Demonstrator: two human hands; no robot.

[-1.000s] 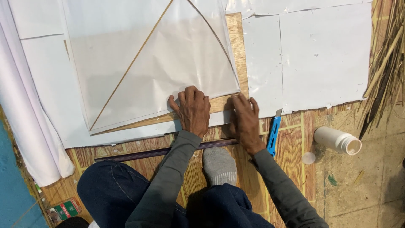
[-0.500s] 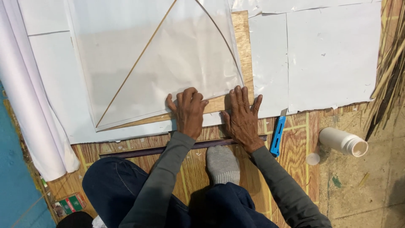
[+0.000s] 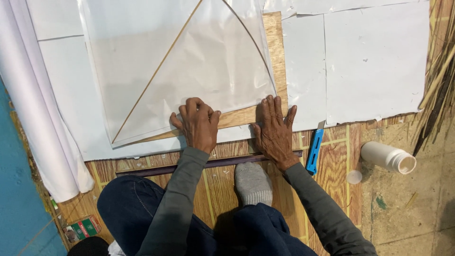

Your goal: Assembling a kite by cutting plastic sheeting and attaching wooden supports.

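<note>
A translucent white paper sheet (image 3: 189,61) with thin bamboo sticks (image 3: 156,76) glued across it lies on a plywood board (image 3: 275,52). My left hand (image 3: 196,123) presses down on the sheet's lower edge with its fingers curled. My right hand (image 3: 274,130) lies flat, fingers spread, on the sheet's lower right corner and the board. A long dark ruler (image 3: 156,167) lies just below both hands.
A blue utility knife (image 3: 314,148) lies right of my right hand. A white plastic bottle (image 3: 387,157) lies on its side with its round cap (image 3: 353,177) nearby. A white paper roll (image 3: 33,109) runs along the left. Dry reeds (image 3: 438,71) stand at the right. My grey-socked foot (image 3: 253,182) rests below.
My right hand has shifted right along the sheet's lower edge and spread flat. My left hand stays on the edge, more curled.
</note>
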